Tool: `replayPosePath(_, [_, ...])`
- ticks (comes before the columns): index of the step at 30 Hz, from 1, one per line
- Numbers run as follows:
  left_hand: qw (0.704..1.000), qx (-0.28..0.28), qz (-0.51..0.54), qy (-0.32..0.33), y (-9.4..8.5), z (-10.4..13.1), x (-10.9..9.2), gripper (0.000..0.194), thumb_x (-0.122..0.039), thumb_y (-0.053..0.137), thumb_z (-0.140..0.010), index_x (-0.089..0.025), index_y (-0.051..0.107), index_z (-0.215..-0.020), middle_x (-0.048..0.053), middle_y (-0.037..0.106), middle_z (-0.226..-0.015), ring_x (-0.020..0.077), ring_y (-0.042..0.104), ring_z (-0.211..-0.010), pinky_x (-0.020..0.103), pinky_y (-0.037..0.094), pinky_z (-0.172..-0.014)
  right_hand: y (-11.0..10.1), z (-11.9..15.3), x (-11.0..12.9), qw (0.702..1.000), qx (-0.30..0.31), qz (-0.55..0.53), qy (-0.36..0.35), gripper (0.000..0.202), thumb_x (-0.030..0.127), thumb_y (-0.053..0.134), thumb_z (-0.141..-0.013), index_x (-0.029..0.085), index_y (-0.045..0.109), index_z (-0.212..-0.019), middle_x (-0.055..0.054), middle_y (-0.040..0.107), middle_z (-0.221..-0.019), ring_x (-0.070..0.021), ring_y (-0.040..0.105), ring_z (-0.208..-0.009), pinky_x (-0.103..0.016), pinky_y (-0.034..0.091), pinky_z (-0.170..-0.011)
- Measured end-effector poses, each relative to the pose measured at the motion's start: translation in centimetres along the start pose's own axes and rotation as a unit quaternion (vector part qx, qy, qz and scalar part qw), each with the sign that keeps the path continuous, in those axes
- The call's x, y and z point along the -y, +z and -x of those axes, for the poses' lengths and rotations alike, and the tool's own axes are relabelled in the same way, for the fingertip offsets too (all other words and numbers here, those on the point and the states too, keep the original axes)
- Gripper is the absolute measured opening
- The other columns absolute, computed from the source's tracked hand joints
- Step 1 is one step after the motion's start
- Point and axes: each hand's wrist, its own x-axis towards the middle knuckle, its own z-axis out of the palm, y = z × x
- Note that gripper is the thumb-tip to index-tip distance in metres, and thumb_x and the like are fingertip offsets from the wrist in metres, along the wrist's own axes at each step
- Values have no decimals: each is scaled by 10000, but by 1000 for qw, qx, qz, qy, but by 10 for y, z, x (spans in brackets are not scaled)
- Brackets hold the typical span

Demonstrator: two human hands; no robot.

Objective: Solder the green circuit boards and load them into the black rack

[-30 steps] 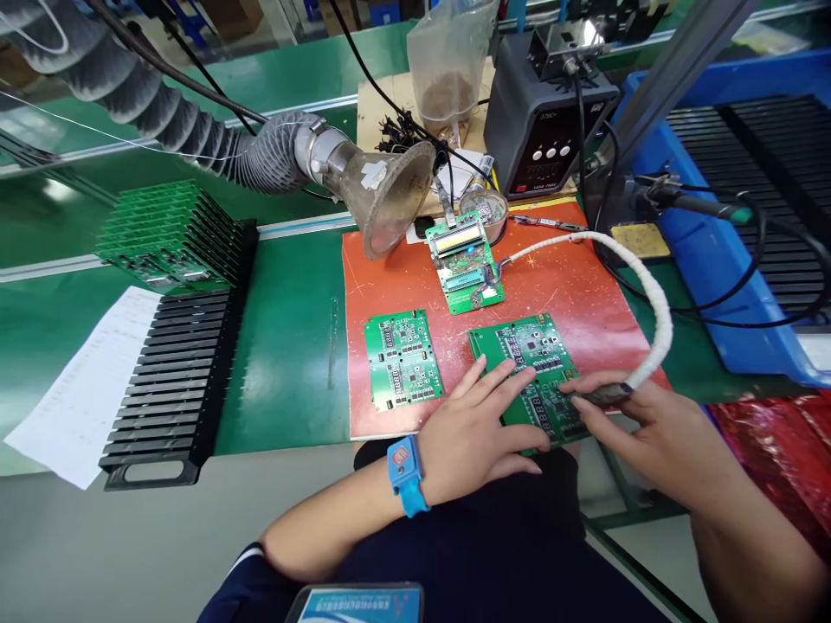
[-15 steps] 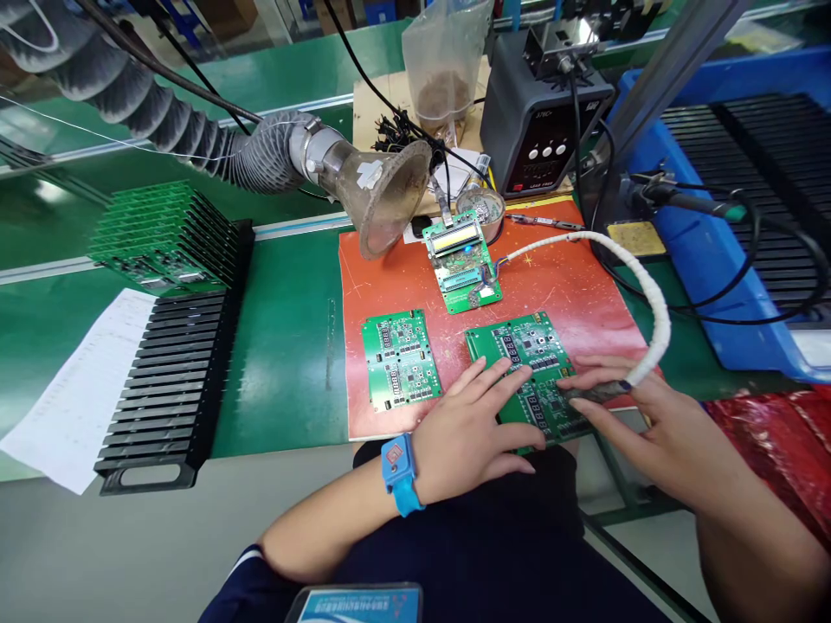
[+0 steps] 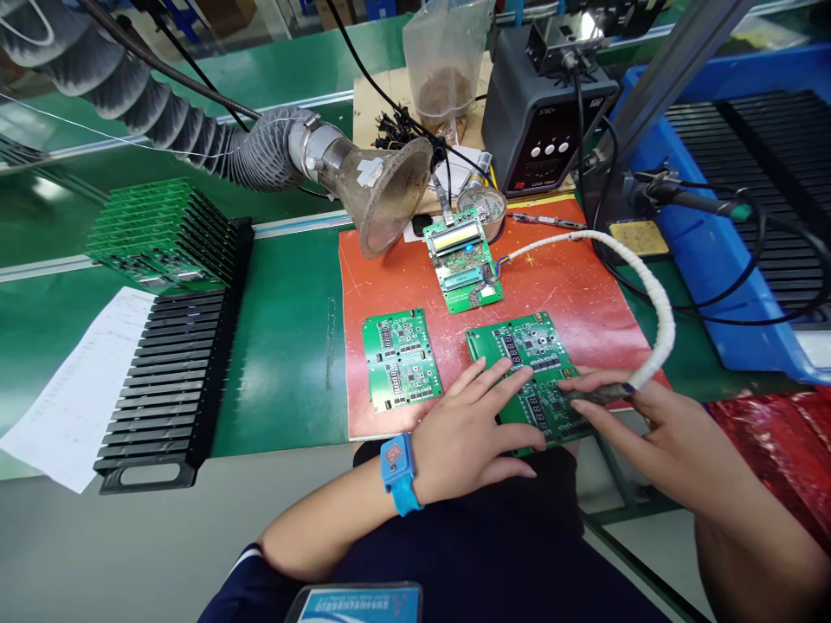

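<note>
You are holding a probe (image 3: 601,394) at a green circuit board (image 3: 553,348) near the front of the orange mat (image 3: 389,277).
Your left hand (image 3: 462,437) is resting spread fingers on the board, grasping nothing; your right hand (image 3: 668,437) is pinching the probe between thumb and fingers. The board is reaching the front edge of the bench (image 3: 286,372), so uneven pressing could tip it, and a tug from the white cable (image 3: 663,316) could drag the probe off its spot; the contact itself is hiding under your fingers. That cable is arching from the display module (image 3: 460,260) around to your right side, probably hampering sideways moves. A second board (image 3: 403,359) is lying leftward, with the fume funnel (image 3: 397,203) hanging beyond it.
</note>
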Motion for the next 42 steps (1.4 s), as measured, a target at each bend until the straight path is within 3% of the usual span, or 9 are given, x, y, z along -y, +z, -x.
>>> replayPosePath(10, [999, -31, -9, -5, -2, -4, 0, 470, -620, 477, -899, -235, 679, -1078, 119, 424, -1483, 306, 312, -1423, 499, 249, -1170, 0, 1, -3, 1000, -4, -6, -5, 211, 396, 588, -907, 248, 642, -1046, -47, 708, -1052, -226, 685, -956, -251, 584, -611])
replayPosePath(15, [992, -108, 40, -44, -5, -12, 7, 293, -399, 437, -997, -190, 584, -1139, 78, 610, -1277, 195, 540, -1234, 393, 418, -1057, 1, 2, -6, 1000, -4, -8, -4, 220, 397, 593, -902, 250, 634, -1061, -49, 701, -1051, -236, 677, -988, -275, 594, -667])
replayPosePath(18, [979, -186, 61, -60, -2, -19, 18, 223, -276, 473, -990, -185, 547, -1180, 81, 605, -1212, 171, 577, -1140, 354, 481, -965, 2, 2, -6, 1000, -1, -10, -6, 214, 396, 595, -901, 257, 632, -1060, -43, 700, -1050, -232, 675, -993, -275, 593, -673])
replayPosePath(22, [960, -250, 16, -122, -2, -23, 33, 390, -368, 663, -864, -186, 574, -1197, 92, 553, -1143, 219, 538, -1076, 396, 490, -928, 2, 1, -7, 1000, -4, -5, -14, 206, 385, 587, -911, 268, 619, -1077, -30, 699, -1045, -216, 678, -987, -249, 582, -637])
replayPosePath(26, [952, -218, 19, -216, -9, -23, 41, 723, -513, 765, -702, -154, 544, -1289, 89, 520, -1049, 236, 514, -985, 419, 502, -879, 1, 1, -6, 1000, -5, -3, -22, 208, 391, 585, -913, 264, 620, -1074, -32, 700, -1047, -219, 674, -998, -260, 585, -669])
replayPosePath(32, [954, -181, 79, -227, -15, -24, 45, 648, -510, 773, -697, -142, 614, -1205, 30, 478, -898, 183, 525, -849, 346, 519, -781, 1, 1, -7, 1000, 3, -13, -13, 212, 395, 592, -910, 277, 616, -1085, -29, 694, -1056, -222, 663, -1027, -223, 569, -568])
replayPosePath(37, [945, -197, 112, -236, -15, -26, 43, 603, -459, 817, -676, -190, 618, -1176, 14, 476, -894, 162, 517, -807, 321, 510, -746, 1, 2, -7, 999, -4, -31, 9, 198, 398, 601, -903, 277, 639, -1056, -30, 694, -1058, -229, 657, -1040, -271, 602, -688])
replayPosePath(40, [916, -229, 214, -249, -15, -27, 36, 503, -373, 834, -700, -201, 622, -1123, -19, 481, -812, 119, 511, -693, 266, 485, -667, -6, -4, -5, 997, -12, -69, 19, 214, 408, 634, -878, 271, 667, -1039, -39, 693, -1077, -238, 650, -1056, -318, 602, -792])
replayPosePath(42, [868, -238, 347, -263, -17, -24, 31, 433, -355, 782, -770, -187, 595, -1121, -49, 480, -709, 99, 519, -600, 237, 465, -594, -12, -13, -3, 991, -33, -124, 29, 231, 413, 661, -855, 257, 677, -1025, -46, 704, -1051, -228, 670, -1002, -337, 597, -831])
